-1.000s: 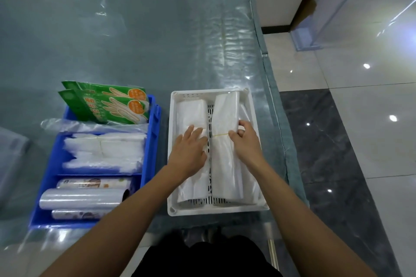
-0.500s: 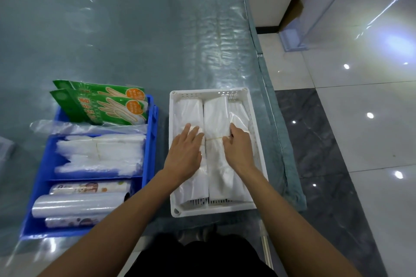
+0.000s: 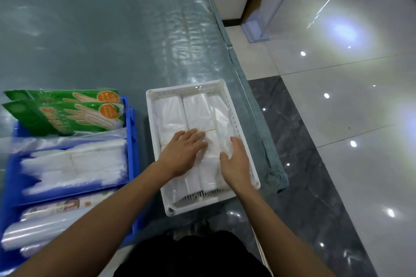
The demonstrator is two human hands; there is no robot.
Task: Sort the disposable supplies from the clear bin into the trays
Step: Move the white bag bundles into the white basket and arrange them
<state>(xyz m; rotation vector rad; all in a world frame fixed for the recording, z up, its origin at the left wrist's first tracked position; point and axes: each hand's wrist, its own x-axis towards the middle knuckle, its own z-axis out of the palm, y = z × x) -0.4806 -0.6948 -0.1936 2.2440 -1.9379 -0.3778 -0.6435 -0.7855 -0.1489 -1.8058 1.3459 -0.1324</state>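
White plastic bag bundles [image 3: 198, 117] are lying side by side in the white slotted tray [image 3: 234, 117]; the left hand [image 3: 182, 153] and right hand [image 3: 236, 164] are pressing flat on them with straight, released fingers, beside the blue tray [image 3: 131, 141].

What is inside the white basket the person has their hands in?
The white basket holds bundles of white plastic bags lying side by side. The left hand and right hand rest flat on them, hiding their middles. What lies beneath the bundles is covered.
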